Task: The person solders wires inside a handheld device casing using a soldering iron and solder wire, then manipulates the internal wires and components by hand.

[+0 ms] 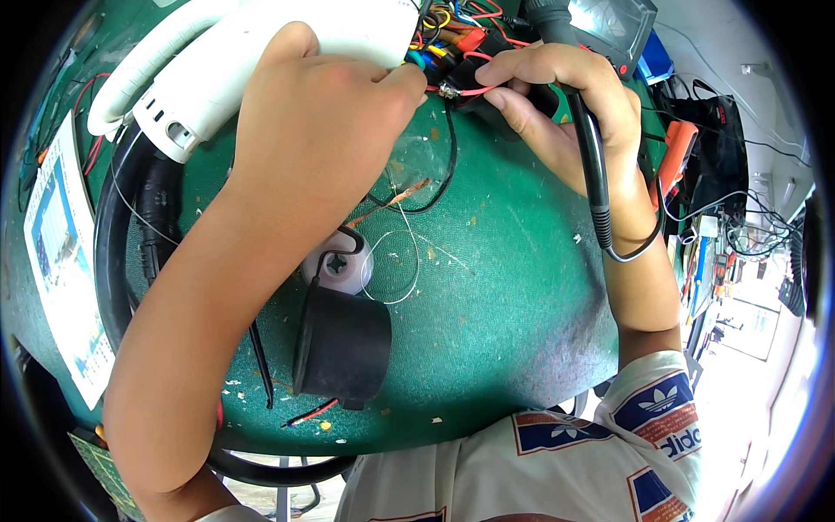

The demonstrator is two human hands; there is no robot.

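My left hand (335,130) is closed over the white plastic housing, its fingertips pinching one end of a red wire. Thumb and forefinger of my right hand (574,96) pinch the same red wire (474,90) on the other side of a bare, silvery joint (448,90). A black corded handle, like a soldering iron (588,143), lies across my right palm; its tip is not in view. Behind the joint is a bundle of coloured wires (444,35). The white housing (365,30) stands at the far left, partly hidden by my left hand.
Nearer me on the green mat (487,331) lie a black cup-shaped part (344,348), a white round part (355,274), a thin wire loop (416,270) and frayed copper wire (400,197). A black hose (111,226) curves at left beside a printed sheet (65,244). An orange-handled tool (676,157) is at right.
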